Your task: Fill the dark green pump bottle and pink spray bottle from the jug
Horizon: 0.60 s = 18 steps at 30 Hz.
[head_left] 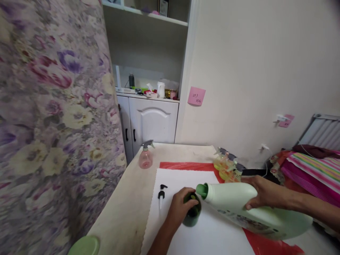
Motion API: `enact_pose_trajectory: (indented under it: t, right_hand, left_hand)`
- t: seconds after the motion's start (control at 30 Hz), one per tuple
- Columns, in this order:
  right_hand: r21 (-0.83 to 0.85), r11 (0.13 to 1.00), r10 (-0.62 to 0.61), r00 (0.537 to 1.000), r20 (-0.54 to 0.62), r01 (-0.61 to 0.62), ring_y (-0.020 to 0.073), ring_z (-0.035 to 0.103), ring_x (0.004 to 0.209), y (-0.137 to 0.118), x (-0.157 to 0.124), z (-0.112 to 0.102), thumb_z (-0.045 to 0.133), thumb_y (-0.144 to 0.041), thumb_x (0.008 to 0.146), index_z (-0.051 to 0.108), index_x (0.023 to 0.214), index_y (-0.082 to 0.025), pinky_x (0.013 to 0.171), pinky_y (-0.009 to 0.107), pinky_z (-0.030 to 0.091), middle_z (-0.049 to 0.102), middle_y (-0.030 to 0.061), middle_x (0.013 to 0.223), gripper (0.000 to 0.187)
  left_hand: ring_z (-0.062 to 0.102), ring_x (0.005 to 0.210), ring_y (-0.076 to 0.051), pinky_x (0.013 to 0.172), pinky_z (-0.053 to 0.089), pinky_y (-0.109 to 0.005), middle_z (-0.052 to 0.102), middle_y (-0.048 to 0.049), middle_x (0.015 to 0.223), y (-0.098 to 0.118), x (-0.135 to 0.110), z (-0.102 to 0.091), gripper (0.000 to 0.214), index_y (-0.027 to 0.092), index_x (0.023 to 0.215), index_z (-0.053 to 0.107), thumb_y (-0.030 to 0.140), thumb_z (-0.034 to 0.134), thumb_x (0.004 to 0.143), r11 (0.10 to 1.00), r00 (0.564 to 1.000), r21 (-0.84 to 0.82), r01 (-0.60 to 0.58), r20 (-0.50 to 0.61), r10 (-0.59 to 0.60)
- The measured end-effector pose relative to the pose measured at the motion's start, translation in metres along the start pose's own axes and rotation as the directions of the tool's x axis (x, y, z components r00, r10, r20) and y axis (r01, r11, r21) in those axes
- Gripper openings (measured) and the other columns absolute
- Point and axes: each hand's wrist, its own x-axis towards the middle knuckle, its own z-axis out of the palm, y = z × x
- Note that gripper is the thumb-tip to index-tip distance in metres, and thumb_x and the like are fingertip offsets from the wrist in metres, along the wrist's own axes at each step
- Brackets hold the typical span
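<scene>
- The left hand (181, 205) grasps a small dark green cylindrical bottle (191, 220) around its upper part, fingers and thumb wrapped close to the open mouth.
- The right hand (262, 192) grips a large pale green plastic jug (233, 198) from above, and the jug is tipped almost onto its side, its green spout (202, 190) pointing left.
- The spout is at the mouth of the bottle; whether the two touch, or whether liquid is running, cannot be told.
- The bottle is over a white sheet (212, 235), which lies on red plastic sheeting (183, 165) spread across a cream-coloured table (124, 205).
- A black pump head with a pale tube (161, 194) lies on the white sheet, to the left of the bottle and apart from it.
- A round pink transparent spray bottle with a grey trigger (146, 159) stands upright near the table's far left corner.
- Several transparent spray bottles with yellow and orange colouring (225, 171) stand clustered at the far right, beyond the jug.
- A round light green lid-like object (86, 246) shows at the lower left, partly cut off.
</scene>
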Motion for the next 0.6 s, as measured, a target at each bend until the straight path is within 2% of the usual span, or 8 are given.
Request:
enact_pose_trajectory:
  t: [0.03,0.2,0.4,0.6]
  right_hand:
    - [0.002,1.000,-0.006,0.999,0.052,0.006,0.0204,0.064,0.067,0.001,0.001,0.000,0.082,-0.033,0.056,0.069,0.085,-0.021,0.052,0.021,0.043,0.071,0.0005,0.075,0.034]
    - [-0.015,1.000,-0.002,0.999,0.033,0.002,0.0199,0.063,0.064,0.001,0.005,0.000,0.083,-0.032,0.053,0.070,0.081,-0.021,0.051,0.022,0.043,0.071,0.0009,0.073,0.033]
    - [-0.073,0.997,-0.021,1.000,0.020,0.022,0.0202,0.063,0.063,-0.004,0.006,-0.001,0.084,-0.032,0.053,0.070,0.078,-0.022,0.050,0.022,0.041,0.071,0.0008,0.073,0.031]
    - [-0.117,0.993,0.001,0.999,0.043,0.004,0.0206,0.064,0.061,-0.009,0.009,-0.003,0.084,-0.034,0.054,0.070,0.079,-0.022,0.049,0.023,0.040,0.072,0.0018,0.071,0.031]
  left_hand:
    - [0.063,0.094,-0.023,0.088,0.047,-0.031,0.072,-0.0028,0.096,0.000,0.000,0.000,0.026,0.021,0.092,0.070,0.016,0.065,0.067,1.000,1.000,-0.005,0.000,0.009,0.000]
    - [0.062,0.096,-0.023,0.089,0.046,-0.031,0.071,-0.0032,0.098,0.001,0.002,-0.003,0.026,0.022,0.092,0.071,0.015,0.065,0.068,0.999,0.998,-0.031,-0.034,0.046,0.036]
    - [0.062,0.094,-0.022,0.087,0.046,-0.030,0.070,-0.0031,0.097,0.000,0.003,-0.003,0.026,0.021,0.093,0.071,0.015,0.065,0.068,0.999,0.996,-0.032,-0.022,0.083,0.025]
    - [0.062,0.093,-0.022,0.086,0.045,-0.031,0.070,-0.0031,0.096,-0.004,0.003,-0.004,0.025,0.022,0.092,0.072,0.017,0.066,0.068,0.994,0.992,-0.081,-0.077,0.090,0.084]
